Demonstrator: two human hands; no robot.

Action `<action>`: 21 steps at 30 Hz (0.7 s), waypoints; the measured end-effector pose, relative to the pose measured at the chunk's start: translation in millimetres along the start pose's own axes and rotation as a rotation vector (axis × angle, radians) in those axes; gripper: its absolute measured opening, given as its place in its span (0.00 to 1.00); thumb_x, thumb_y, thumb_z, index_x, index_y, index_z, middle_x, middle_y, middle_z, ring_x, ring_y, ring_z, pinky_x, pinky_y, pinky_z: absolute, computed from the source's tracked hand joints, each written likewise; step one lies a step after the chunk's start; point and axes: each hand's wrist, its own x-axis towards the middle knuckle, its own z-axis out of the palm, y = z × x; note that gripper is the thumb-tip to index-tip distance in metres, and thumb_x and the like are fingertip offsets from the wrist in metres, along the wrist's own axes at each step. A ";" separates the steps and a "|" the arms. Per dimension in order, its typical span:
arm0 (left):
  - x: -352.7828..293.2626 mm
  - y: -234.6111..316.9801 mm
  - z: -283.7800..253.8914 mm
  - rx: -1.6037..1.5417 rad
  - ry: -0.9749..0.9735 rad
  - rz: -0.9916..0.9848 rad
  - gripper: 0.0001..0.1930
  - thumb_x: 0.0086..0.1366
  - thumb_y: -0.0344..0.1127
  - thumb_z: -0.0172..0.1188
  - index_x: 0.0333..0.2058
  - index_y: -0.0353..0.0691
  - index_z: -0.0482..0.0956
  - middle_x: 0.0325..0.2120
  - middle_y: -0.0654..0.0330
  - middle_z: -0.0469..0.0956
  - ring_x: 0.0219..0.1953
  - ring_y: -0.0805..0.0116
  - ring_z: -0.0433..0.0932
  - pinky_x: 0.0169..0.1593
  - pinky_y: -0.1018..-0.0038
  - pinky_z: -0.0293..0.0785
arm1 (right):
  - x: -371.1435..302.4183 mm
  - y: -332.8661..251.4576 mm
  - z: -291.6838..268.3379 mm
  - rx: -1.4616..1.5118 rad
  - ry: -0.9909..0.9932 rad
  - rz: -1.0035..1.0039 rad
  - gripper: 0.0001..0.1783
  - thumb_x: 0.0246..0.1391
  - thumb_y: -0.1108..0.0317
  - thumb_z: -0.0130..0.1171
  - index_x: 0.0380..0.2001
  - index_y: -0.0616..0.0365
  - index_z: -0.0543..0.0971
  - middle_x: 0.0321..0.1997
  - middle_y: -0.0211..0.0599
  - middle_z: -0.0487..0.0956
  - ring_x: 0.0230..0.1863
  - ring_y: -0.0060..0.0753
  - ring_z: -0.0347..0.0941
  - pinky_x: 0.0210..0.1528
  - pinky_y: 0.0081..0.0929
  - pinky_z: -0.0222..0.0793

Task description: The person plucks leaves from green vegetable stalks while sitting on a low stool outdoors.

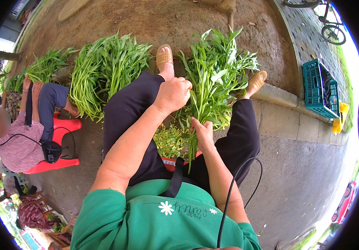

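Note:
My right hand [202, 132] grips a bunch of long-stemmed leafy greens [192, 149], like water spinach, by the lower stems. The cut ends hang down toward my lap, and the leaves reach forward over a larger heap of greens [217, 62] between my feet. At the bunch's left edge, my left hand [174, 95] has its fingers curled closed beside the stems. Whatever it pinches is hidden by the fingers. Below, between my knees, yellowed leaves and trimmings [169, 139] lie on the ground.
Two more piles of greens [112, 66] lie left of my foot. A person [21, 141] on a red stool [65, 125] handles greens at the far left. A teal plastic crate [319, 89] stands by the kerb at right, next to yellow material [341, 118]. A black cable [229, 191] loops beside my right arm.

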 end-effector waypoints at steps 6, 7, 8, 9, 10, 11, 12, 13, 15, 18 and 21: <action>-1.6 -6.8 -2.2 0.061 -0.034 -0.058 0.05 0.52 0.33 0.55 0.26 0.42 0.79 0.25 0.56 0.78 0.29 0.54 0.77 0.35 0.64 0.74 | 2.5 3.2 -3.5 -0.057 -0.015 0.042 0.08 0.51 0.68 0.57 0.26 0.61 0.74 0.16 0.29 0.72 0.16 0.18 0.64 0.19 0.18 0.57; -2.0 -7.5 -2.4 0.064 -0.041 -0.069 0.05 0.52 0.33 0.55 0.26 0.42 0.79 0.25 0.56 0.78 0.29 0.54 0.77 0.35 0.63 0.74 | 2.6 3.2 -4.5 -0.067 -0.024 0.050 0.08 0.51 0.67 0.57 0.26 0.61 0.74 0.16 0.29 0.72 0.16 0.18 0.64 0.19 0.18 0.57; -2.4 -8.1 -2.6 0.068 -0.048 -0.080 0.05 0.52 0.33 0.55 0.26 0.42 0.80 0.25 0.56 0.78 0.29 0.54 0.77 0.35 0.63 0.74 | 2.7 3.0 -5.6 -0.078 -0.033 0.057 0.08 0.51 0.67 0.57 0.26 0.61 0.74 0.16 0.29 0.72 0.16 0.18 0.64 0.19 0.18 0.57; -2.7 -8.5 -2.7 0.071 -0.054 -0.091 0.05 0.52 0.33 0.55 0.26 0.42 0.80 0.25 0.56 0.77 0.29 0.54 0.77 0.35 0.63 0.74 | 2.7 2.7 -5.9 -0.088 -0.042 0.065 0.08 0.51 0.67 0.57 0.26 0.60 0.74 0.16 0.29 0.72 0.16 0.18 0.64 0.19 0.18 0.57; -3.0 -9.0 -2.4 0.078 -0.049 -0.081 0.05 0.52 0.33 0.55 0.26 0.42 0.79 0.25 0.57 0.77 0.29 0.55 0.77 0.35 0.63 0.74 | 2.1 2.2 -5.3 -0.089 -0.030 0.060 0.08 0.51 0.67 0.58 0.26 0.60 0.74 0.16 0.28 0.72 0.16 0.18 0.64 0.19 0.18 0.57; -3.1 -9.3 -2.0 0.084 -0.043 -0.071 0.04 0.52 0.33 0.54 0.26 0.42 0.78 0.25 0.57 0.76 0.30 0.56 0.77 0.35 0.64 0.74 | 1.1 0.5 -4.1 -0.089 -0.018 0.055 0.08 0.51 0.66 0.58 0.26 0.60 0.73 0.15 0.28 0.71 0.16 0.18 0.64 0.18 0.18 0.57; -3.1 -9.5 -1.5 0.091 -0.037 -0.062 0.04 0.52 0.33 0.54 0.26 0.42 0.77 0.25 0.58 0.76 0.30 0.57 0.77 0.35 0.64 0.74 | 0.4 -1.1 -2.8 -0.090 -0.006 0.050 0.08 0.51 0.66 0.58 0.25 0.60 0.73 0.15 0.28 0.71 0.16 0.18 0.63 0.18 0.18 0.57; -3.2 -9.3 -0.9 0.083 -0.023 -0.063 0.04 0.52 0.33 0.54 0.26 0.42 0.76 0.25 0.58 0.76 0.30 0.57 0.77 0.35 0.64 0.74 | -0.5 -2.5 -1.5 -0.080 -0.007 0.039 0.09 0.51 0.66 0.58 0.25 0.60 0.73 0.15 0.28 0.71 0.15 0.18 0.63 0.18 0.18 0.57; -3.0 -9.2 0.6 0.067 0.004 -0.066 0.04 0.53 0.34 0.53 0.25 0.43 0.76 0.25 0.59 0.75 0.30 0.57 0.76 0.35 0.64 0.73 | -1.3 -4.4 0.4 -0.061 -0.008 0.017 0.09 0.51 0.66 0.57 0.23 0.59 0.73 0.15 0.28 0.71 0.15 0.18 0.63 0.18 0.18 0.56; -3.0 -11.9 2.8 0.074 0.015 -0.047 0.05 0.53 0.34 0.53 0.25 0.43 0.76 0.25 0.59 0.75 0.30 0.57 0.76 0.35 0.64 0.73 | -1.2 -3.5 0.1 -0.064 -0.018 0.006 0.09 0.51 0.66 0.57 0.23 0.59 0.73 0.15 0.28 0.71 0.16 0.18 0.63 0.19 0.18 0.56; -2.1 -10.3 3.6 0.049 0.025 -0.050 0.05 0.52 0.34 0.53 0.24 0.42 0.75 0.25 0.58 0.75 0.30 0.56 0.76 0.35 0.64 0.73 | 4.9 3.6 -5.8 -0.089 -0.065 0.029 0.09 0.51 0.66 0.57 0.23 0.59 0.73 0.15 0.28 0.71 0.16 0.18 0.63 0.19 0.18 0.57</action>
